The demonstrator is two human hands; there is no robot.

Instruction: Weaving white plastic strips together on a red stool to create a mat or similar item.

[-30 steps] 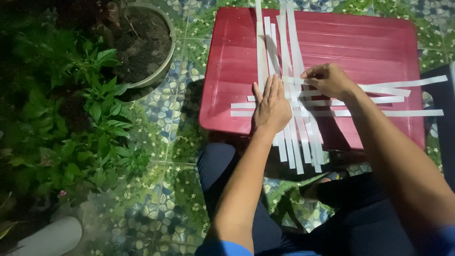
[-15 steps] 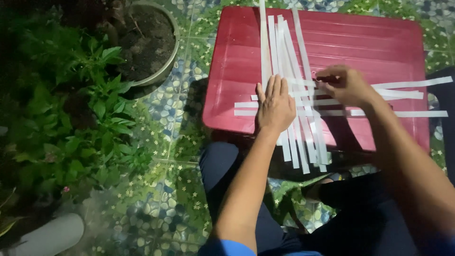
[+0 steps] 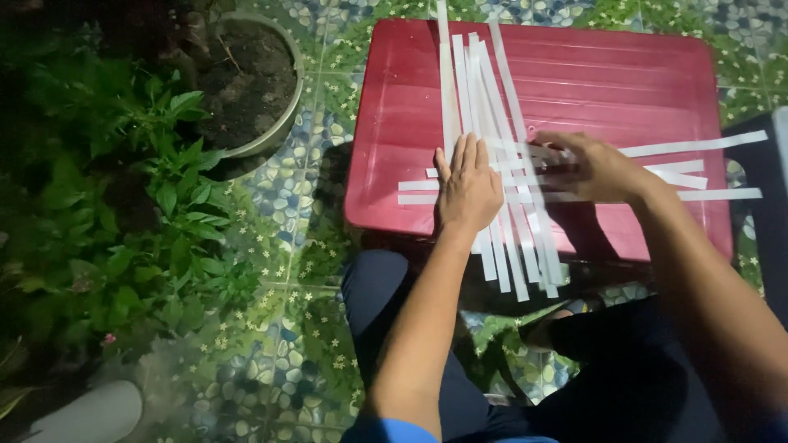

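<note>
Several long white paper strips [image 3: 484,90] lie lengthwise on a red plastic lid [image 3: 607,74], crossed by three horizontal white strips [image 3: 706,146]. My left hand [image 3: 469,184] lies flat, fingers together, pressing the strips down where they cross on the left. My right hand [image 3: 593,164] rests on the crossing to the right, its fingers curled and pinching the strips near the middle. The lower ends of the lengthwise strips hang over the lid's near edge above my dark-trousered legs.
A round pot of dark soil [image 3: 246,82] stands left of the lid. Leafy green plants [image 3: 139,221] fill the left side. The floor is patterned tile with a pebble and flower design [image 3: 287,197]. A pale rounded object [image 3: 90,414] lies at bottom left.
My right hand has shifted slightly left along the horizontal strips toward the crossing. My left hand stays pressed flat. The view has drifted a little.
</note>
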